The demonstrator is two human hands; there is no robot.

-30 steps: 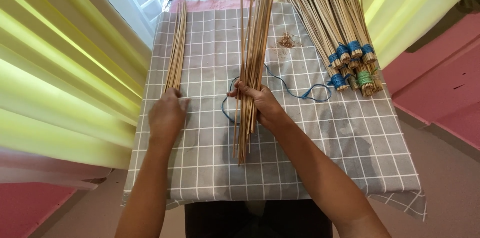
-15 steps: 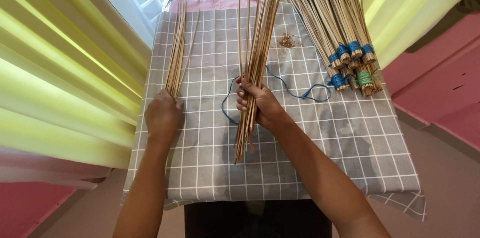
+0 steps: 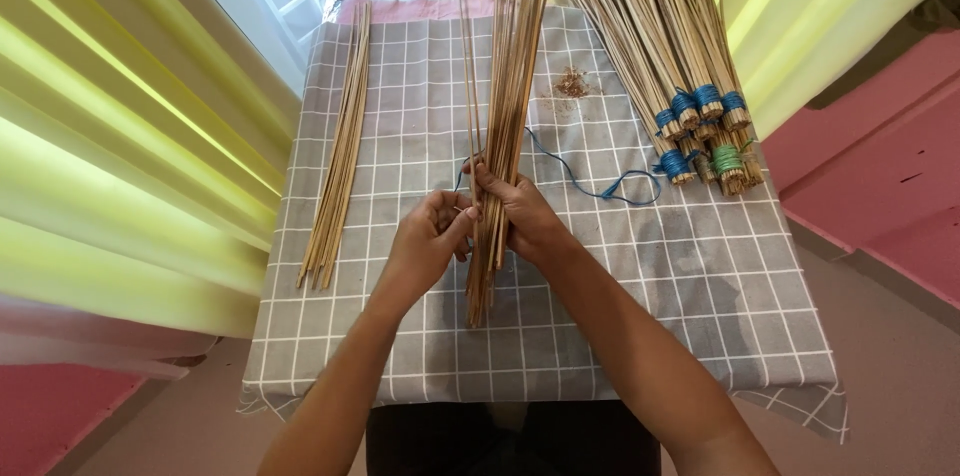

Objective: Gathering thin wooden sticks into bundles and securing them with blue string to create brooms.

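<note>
Right hand (image 3: 520,216) closed in a firm grip around the loose bundle of sticks (image 3: 505,106) standing over the tabletop (image 3: 640,276), left hand (image 3: 430,236) pinching one stick from it (blue string (image 3: 590,186) unused), sorted sticks (image 3: 340,156) lie aside, tied bundles (image 3: 700,126) done, plenty left.

- The sticks (image 3: 505,86) held by the right hand (image 3: 515,216) run off the top edge; their far ends are out of view
- The left hand (image 3: 425,241) pinches at that bunch; which stick its fingertips hold is too fine to tell
- The tied bundles (image 3: 690,56) are also cut off at the top; how many there are cannot be counted
- The blue string (image 3: 590,186) passes behind the hands and sticks; its near loop is hidden
- The small brown bits (image 3: 572,84) on the cloth (image 3: 650,316) are too small to tell what they are
</note>
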